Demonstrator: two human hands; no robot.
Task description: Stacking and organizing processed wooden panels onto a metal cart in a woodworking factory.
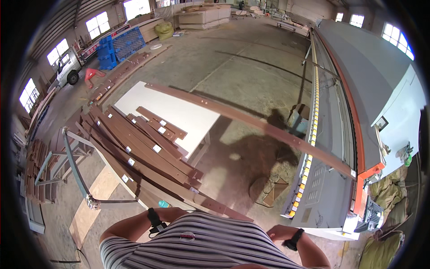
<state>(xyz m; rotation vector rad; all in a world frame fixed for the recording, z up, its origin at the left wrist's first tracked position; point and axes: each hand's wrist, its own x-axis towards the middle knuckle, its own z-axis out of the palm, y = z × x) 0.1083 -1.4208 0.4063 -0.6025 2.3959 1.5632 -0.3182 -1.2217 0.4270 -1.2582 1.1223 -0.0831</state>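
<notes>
My left hand is at my waist, a black strap on its wrist; the striped shirt hides its fingers. Beside my right side, my right hand shows only in part, with a black band at the wrist and its fingers hidden. Whether either one holds anything, I cannot tell. In front of me, long brown boards with small white labels lie in a stack, nearest my left hand. One long brown board spans from a white panel across to a grey machine.
Yellow-and-white rollers line the machine's near side, below an orange rail. A metal frame stand is at left. Farther back are a blue pallet, a red stand and a white truck. Sacks lie at right.
</notes>
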